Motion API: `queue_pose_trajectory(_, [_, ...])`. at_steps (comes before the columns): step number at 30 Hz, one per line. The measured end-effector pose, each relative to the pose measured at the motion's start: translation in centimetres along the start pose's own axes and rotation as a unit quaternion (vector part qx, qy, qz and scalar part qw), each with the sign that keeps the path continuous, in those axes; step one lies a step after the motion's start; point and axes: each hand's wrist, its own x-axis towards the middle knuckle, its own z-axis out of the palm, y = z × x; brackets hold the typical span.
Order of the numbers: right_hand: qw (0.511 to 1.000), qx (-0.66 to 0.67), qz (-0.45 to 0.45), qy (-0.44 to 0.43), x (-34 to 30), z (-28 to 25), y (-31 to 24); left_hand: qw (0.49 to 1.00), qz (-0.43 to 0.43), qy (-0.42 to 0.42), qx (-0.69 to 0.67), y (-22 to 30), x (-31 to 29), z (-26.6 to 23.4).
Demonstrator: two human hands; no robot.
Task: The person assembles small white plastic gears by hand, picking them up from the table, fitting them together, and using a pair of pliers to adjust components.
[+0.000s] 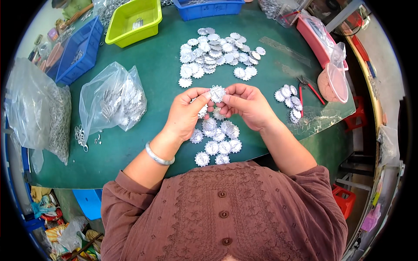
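Between both hands I hold up a silver scalloped-edge metal disc (217,93) with a raised design. My left hand (185,108) pinches its left side between thumb and fingers; another disc (202,112) shows partly under those fingers. At the disc's right side, my right hand (248,104) grips with thumb and forefinger. Below the hands, several similar discs (218,141) lie face up near the table edge. Farther back spreads a large pile of such discs (213,52). To the right of my right hand is a smaller cluster of discs (289,99).
Red-handled pliers (311,92) lie at right, beside a pink tub (339,82) and pink tray (320,41). On the left stand a clear bag of discs (115,102), a bag of metal rings (58,117) and a blue basket (80,52). A yellow-green basket (135,24) sits behind on the green table (165,48).
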Motion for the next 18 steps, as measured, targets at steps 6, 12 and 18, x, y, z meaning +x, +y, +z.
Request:
queue_pose_trajectory(6, [0.999, 0.041, 0.002, 0.014, -0.5, 0.0, 0.1, 1.000, -0.010, 0.007, 0.011, 0.5, -0.3, 1.0])
queue_pose_trajectory(12, [0.987, -0.142, -0.058, 0.040, -1.1, -1.5, -0.9, 1.000, -0.021, 0.011, -0.012, -0.3, 0.0, 0.5])
queue_pose_trajectory(18, [0.612, -0.674, -0.183, 0.371, -4.4, -14.6, -4.7, 0.997, -0.055, 0.007, -0.055, 0.0, -0.1, 0.8])
